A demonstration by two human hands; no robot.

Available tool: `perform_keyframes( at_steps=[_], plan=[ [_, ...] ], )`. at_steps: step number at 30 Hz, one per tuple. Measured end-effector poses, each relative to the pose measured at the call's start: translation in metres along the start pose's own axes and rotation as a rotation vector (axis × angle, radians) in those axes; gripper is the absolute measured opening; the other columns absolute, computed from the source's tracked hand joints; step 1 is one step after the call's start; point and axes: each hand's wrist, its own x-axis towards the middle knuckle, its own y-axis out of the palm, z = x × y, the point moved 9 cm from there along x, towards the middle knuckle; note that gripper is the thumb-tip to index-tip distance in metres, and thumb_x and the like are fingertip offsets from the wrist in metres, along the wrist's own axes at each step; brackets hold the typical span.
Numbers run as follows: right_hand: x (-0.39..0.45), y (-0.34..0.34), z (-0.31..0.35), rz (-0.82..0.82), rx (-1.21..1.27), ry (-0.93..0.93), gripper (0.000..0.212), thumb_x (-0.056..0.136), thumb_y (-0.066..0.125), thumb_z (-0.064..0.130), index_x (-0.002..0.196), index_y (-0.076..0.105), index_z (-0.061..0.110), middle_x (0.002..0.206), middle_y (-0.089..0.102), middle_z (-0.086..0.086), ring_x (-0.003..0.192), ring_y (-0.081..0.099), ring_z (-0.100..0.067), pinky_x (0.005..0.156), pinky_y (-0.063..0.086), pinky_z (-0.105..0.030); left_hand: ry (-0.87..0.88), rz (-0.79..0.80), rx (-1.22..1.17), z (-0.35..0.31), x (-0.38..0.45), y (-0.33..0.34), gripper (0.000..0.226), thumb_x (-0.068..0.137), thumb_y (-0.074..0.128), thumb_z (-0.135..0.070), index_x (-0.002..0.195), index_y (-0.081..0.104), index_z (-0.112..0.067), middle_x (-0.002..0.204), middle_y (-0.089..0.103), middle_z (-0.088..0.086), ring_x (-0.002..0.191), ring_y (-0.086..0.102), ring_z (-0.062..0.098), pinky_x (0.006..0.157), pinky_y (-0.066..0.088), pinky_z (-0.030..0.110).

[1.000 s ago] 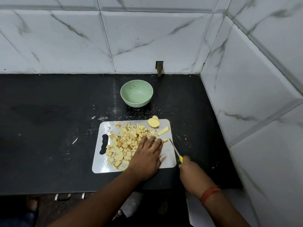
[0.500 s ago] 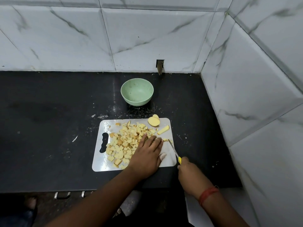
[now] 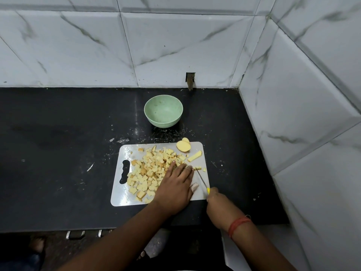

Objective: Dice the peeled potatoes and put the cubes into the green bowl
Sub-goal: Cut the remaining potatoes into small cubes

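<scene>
Potato cubes (image 3: pixel 154 171) heaped pale yellow under flat left hand (image 3: pixel 175 187); right hand (image 3: pixel 218 202) grips knife (image 3: pixel 202 179)

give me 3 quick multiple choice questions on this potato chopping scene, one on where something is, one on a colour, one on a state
1. Where is the green bowl?
A. on the cutting board
B. on the counter behind the board
C. in a hand

2. What colour is the knife handle?
A. yellow
B. red
C. black

3. What state is the bowl in?
A. full of cubes
B. tipped over
C. upright, no cubes in it

Answers: 1 B, it stands beyond the cutting board. 2 A, yellow shows above the right hand. 3 C, the potato cubes lie on the board by the left hand.
</scene>
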Motion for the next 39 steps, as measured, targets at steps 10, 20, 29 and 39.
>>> perform_keyframes(
  at_steps=[10, 20, 29, 39],
  plan=[
    [-0.026, -0.042, -0.027, -0.116, 0.300, -0.101, 0.016, 0.102, 0.043, 0.028, 0.096, 0.046, 0.013, 0.092, 0.058, -0.006, 0.082, 0.057, -0.020, 0.068, 0.041, -0.029, 0.059, -0.070, -0.023, -0.012, 0.010, -0.020, 0.059, 0.107, 0.033, -0.049, 0.140, 0.060, -0.009, 0.148, 0.053, 0.009, 0.142, 0.041, 0.026, 0.125, 0.018, 0.049],
    [-0.029, -0.043, -0.041, -0.114, 0.375, -0.077, 0.018, 0.103, 0.041, 0.031, 0.104, 0.049, 0.014, 0.083, 0.058, -0.004, 0.068, 0.056, -0.015, 0.059, 0.042, -0.026, 0.123, -0.018, 0.015, -0.017, 0.023, -0.016, 0.056, 0.106, 0.035, -0.048, 0.128, 0.065, -0.007, 0.132, 0.061, 0.009, 0.134, 0.049, 0.029, 0.124, 0.025, 0.049],
    [-0.021, -0.045, -0.040, -0.110, 0.395, -0.080, 0.019, 0.102, 0.042, 0.032, 0.092, 0.044, 0.015, 0.075, 0.051, -0.001, 0.061, 0.050, -0.013, 0.049, 0.033, -0.022, -0.007, 0.111, 0.028, -0.009, 0.056, -0.012, 0.067, 0.106, 0.031, -0.052, 0.143, 0.055, -0.001, 0.150, 0.052, 0.012, 0.140, 0.043, 0.028, 0.126, 0.016, 0.043],
    [-0.015, -0.041, -0.032, -0.085, 0.375, -0.107, 0.010, 0.103, 0.041, 0.030, 0.098, 0.039, 0.022, 0.079, 0.050, 0.004, 0.065, 0.049, -0.007, 0.051, 0.032, -0.021, 0.075, 0.186, 0.046, -0.015, 0.039, -0.004, 0.066, 0.109, 0.020, -0.051, 0.157, 0.034, -0.008, 0.165, 0.031, 0.008, 0.150, 0.026, 0.027, 0.129, 0.005, 0.045]
  ],
)
